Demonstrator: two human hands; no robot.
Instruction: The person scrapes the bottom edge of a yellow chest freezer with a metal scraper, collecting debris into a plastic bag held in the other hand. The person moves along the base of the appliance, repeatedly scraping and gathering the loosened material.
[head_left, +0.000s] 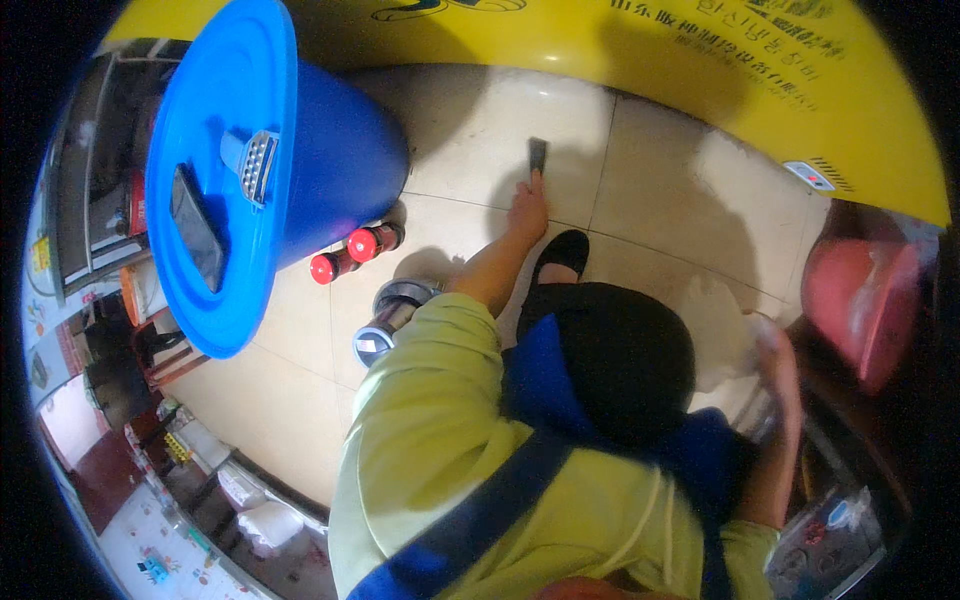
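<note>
Reaching down to the tiled floor (645, 180), my left hand (529, 211) grips a small dark flat-ended tool (538, 154), whose exact kind I cannot tell. My right hand (776, 352) is out to the right, beside my knee, and blurred. It holds a pale, thin sheet or bag (716, 337), either plastic or cloth. Two red-capped jars (375, 241) lie on the floor left of my left arm. Nearer to me, a cylindrical container with a grey lid (373, 346) is partly hidden by my sleeve.
A large blue plastic barrel (337, 150) stands at left; its lid carries a phone (196, 229) and a metal grater (259, 166). A yellow freezer (750, 82) bearing writing curves across the far side. A pink basin (859, 307) is at right, shelves with bags (270, 521) at lower left.
</note>
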